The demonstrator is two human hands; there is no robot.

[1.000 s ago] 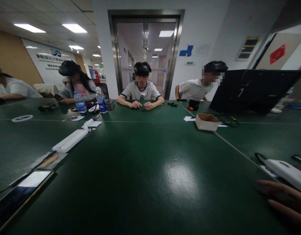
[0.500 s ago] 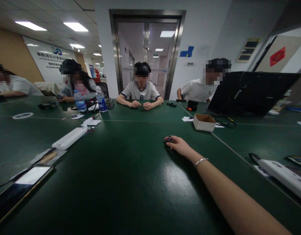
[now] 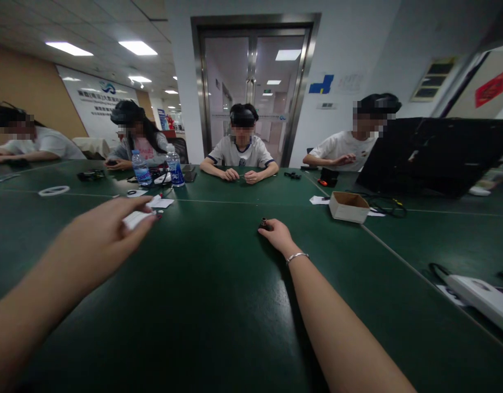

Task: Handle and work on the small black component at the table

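My right hand [image 3: 277, 234] rests low over the green table [image 3: 218, 284], its fingers closed round a small dark cylindrical piece with a metal-looking top [image 3: 264, 220]. The piece stands upright; its lower part is hidden by my fingers, and its exact kind cannot be made out. To the left, my left hand [image 3: 101, 240] is slightly blurred in the air above the table, thumb and fingers apart with nothing seen in its grip. Behind it, the end of a white strip-shaped device [image 3: 137, 219] shows between thumb and fingers, and the hand covers the rest.
An open cardboard box [image 3: 348, 208] sits at the right, near a black monitor [image 3: 435, 155] and cables. A white power strip [image 3: 480, 297] lies at the right edge. Two water bottles [image 3: 175, 168] stand back left. Several people sit across and along the table.
My left hand has come into view from the left, over the white device. My right hand has shifted left with the small cylindrical piece. The view has turned slightly left.
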